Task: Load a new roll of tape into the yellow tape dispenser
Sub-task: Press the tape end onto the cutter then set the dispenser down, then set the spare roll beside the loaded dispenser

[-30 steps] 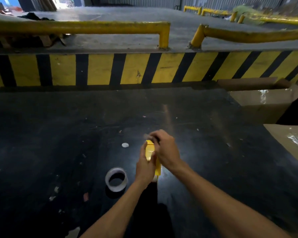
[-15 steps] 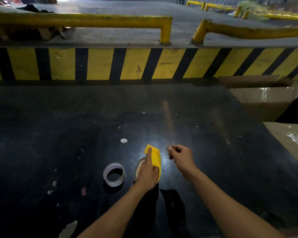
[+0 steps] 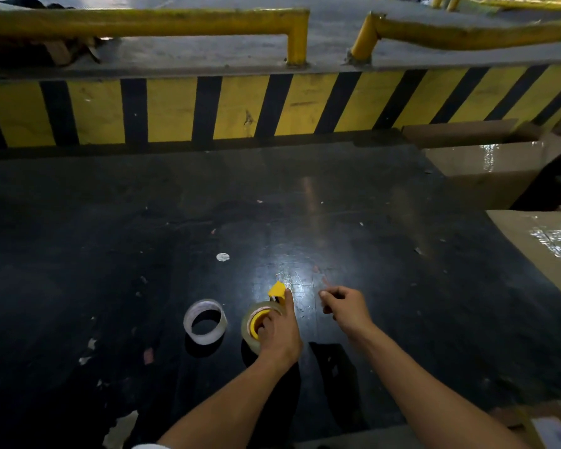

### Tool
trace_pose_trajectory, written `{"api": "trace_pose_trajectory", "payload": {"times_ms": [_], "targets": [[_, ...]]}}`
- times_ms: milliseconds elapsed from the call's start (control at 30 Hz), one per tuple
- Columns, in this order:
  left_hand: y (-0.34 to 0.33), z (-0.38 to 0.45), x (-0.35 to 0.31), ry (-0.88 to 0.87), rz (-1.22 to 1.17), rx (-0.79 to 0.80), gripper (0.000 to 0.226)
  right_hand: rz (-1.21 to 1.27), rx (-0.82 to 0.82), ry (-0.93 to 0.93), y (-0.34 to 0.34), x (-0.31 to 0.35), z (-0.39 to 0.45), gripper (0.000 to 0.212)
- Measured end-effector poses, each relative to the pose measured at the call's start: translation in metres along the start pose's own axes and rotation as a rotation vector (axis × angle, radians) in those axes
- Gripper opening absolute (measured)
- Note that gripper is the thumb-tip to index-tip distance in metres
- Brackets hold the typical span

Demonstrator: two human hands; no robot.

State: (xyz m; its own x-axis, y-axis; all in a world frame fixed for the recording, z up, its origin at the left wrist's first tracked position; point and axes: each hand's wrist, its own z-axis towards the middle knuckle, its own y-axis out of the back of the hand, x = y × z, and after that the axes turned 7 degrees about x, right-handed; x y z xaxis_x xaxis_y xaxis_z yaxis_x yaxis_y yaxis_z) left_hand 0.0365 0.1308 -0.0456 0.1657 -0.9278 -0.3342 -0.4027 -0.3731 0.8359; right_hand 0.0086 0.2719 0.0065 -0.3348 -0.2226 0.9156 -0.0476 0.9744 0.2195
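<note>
Head view: the yellow tape dispenser (image 3: 276,291) stands on the dark bench (image 3: 143,238), a full roll of tape (image 3: 256,322) on its hub. The left hand (image 3: 280,332) wraps roll and body, fingers clamped. Just right of the dispenser, the right hand (image 3: 345,311) hovers with fingertips pinched together, apparently on a clear tape end; this cannot be confirmed. Just left of the dispenser lies a thin, nearly spent roll (image 3: 204,320). The dispenser looks light, rigid plastic: hold the body, avoiding the cutter. The tape is flimsy and sticky; grip its free end.
</note>
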Motion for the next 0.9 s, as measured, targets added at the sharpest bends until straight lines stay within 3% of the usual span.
{"api": "trace_pose_trajectory", "payload": {"times_ms": [233,400,500,600,700,800,900], "targets": [[-0.005,-0.001,0.002,-0.055,-0.075,0.017,0.107,-0.034,-0.003,-0.018,0.006,-0.012,0.0,0.01],[0.005,0.0,0.003,-0.038,0.032,0.005,0.082,-0.074,0.021,-0.024,0.008,-0.018,-0.001,0.009],[0.013,-0.011,0.004,-0.038,0.163,-0.171,0.069,-0.154,0.049,-0.024,0.012,-0.029,-0.001,0.01],[0.01,-0.021,0.027,-0.084,0.042,-0.412,0.063,-0.244,0.075,-0.065,0.016,-0.046,-0.006,0.012],[-0.012,-0.03,0.066,-0.136,-0.046,-0.533,0.063,-0.381,0.084,-0.092,0.019,-0.065,-0.011,0.018],[-0.038,-0.045,0.103,-0.136,-0.035,-0.513,0.058,-0.496,0.068,-0.094,0.02,-0.08,-0.014,0.018],[-0.056,-0.056,0.13,-0.03,-0.028,-0.415,0.058,-0.563,0.062,-0.089,0.019,-0.089,-0.019,0.014]]}}
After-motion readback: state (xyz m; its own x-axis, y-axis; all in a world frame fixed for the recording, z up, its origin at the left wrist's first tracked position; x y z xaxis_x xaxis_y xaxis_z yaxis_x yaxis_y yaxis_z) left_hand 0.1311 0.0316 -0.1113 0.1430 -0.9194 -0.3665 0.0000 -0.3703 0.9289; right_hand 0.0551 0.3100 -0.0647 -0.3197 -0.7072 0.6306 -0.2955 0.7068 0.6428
